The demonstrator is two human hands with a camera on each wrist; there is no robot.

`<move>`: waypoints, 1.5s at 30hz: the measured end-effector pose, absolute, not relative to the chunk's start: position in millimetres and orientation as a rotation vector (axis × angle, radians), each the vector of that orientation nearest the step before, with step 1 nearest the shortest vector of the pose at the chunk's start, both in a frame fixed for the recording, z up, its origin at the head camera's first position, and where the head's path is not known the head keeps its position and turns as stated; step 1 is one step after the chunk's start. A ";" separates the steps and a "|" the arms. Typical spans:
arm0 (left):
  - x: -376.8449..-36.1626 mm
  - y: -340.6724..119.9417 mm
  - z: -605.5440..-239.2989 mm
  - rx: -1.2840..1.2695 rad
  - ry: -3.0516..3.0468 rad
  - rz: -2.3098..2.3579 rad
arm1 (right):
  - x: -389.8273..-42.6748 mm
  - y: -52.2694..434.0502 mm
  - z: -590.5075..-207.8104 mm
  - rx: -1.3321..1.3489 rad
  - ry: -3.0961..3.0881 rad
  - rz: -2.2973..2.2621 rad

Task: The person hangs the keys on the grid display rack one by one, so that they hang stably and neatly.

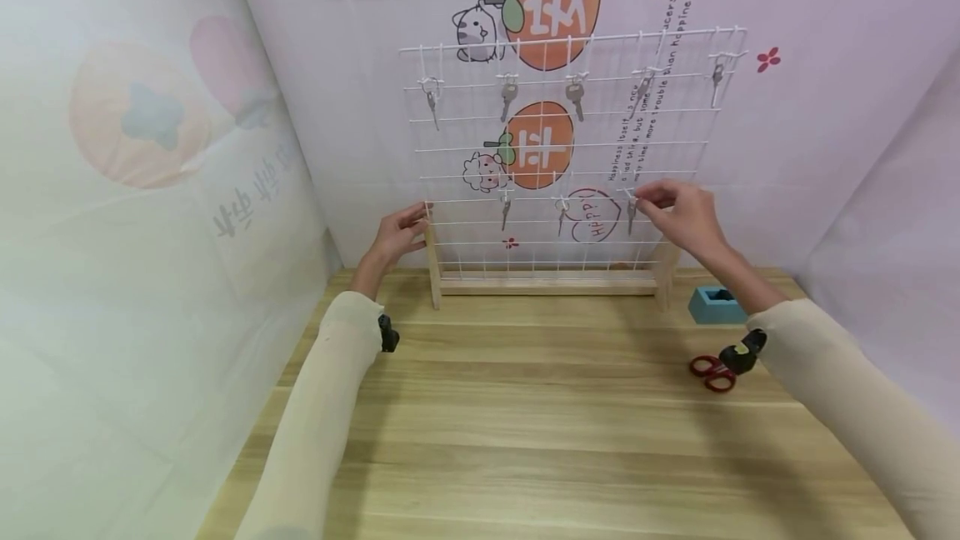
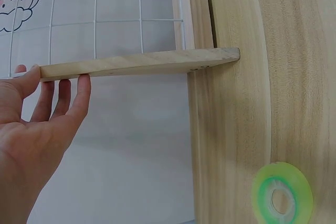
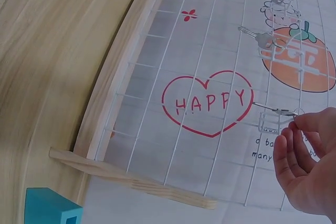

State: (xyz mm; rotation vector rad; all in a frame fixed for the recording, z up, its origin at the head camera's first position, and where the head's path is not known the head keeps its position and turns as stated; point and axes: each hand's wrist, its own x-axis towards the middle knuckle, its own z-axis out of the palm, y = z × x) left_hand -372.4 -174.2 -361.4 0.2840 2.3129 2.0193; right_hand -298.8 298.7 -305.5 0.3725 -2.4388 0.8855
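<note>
At the back of the counter (image 1: 555,407) stands a wire rack (image 1: 570,148) in a wooden frame, keys hanging from small hooks in two rows. The right hand (image 1: 686,215) is raised to the lower row's right end, where its thumb and forefinger pinch the head of a key (image 1: 632,213); the remaining fingers curl loosely. In the right wrist view the key (image 3: 274,109) lies with its long axis pointing away from the fingertips, its blade reaching back across the wire toward the rack's middle, so the grip sits at the key's outer end, beside its hook (image 3: 269,124). The left hand (image 1: 397,233) is well apart from that key, at the rack's opposite edge; its straight fingers (image 2: 79,95) rest against the wooden upright (image 2: 136,64), thumb on the other side, not clenched. The right hand is plainly the nearer one. A blue box (image 1: 716,305) and red scissors (image 1: 711,372) lie on the counter below the right forearm; a roll of green tape (image 2: 282,195) lies near the left.
</note>
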 end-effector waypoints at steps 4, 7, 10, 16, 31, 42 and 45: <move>-372.4 -173.5 -360.6 0.275 2.306 2.019 | -301.9 298.1 -307.1 0.364 -2.445 0.893; -373.2 -173.5 -360.8 0.267 2.312 2.015 | -303.7 297.1 -307.3 0.358 -2.453 0.899; -374.7 -173.6 -361.9 0.261 2.324 2.012 | -304.8 295.5 -307.0 0.354 -2.463 0.906; -375.9 -173.7 -362.9 0.265 2.326 2.009 | -308.2 294.6 -309.2 0.332 -2.472 0.914; -374.2 -173.3 -362.0 0.264 2.320 2.021 | -316.2 293.7 -307.8 0.345 -2.442 0.880; -365.1 -173.2 -350.3 0.278 2.236 2.043 | -317.2 292.0 -305.7 0.355 -2.457 0.896; -363.6 -173.8 -347.1 0.280 2.215 2.050 | -316.6 292.0 -305.5 0.358 -2.465 0.890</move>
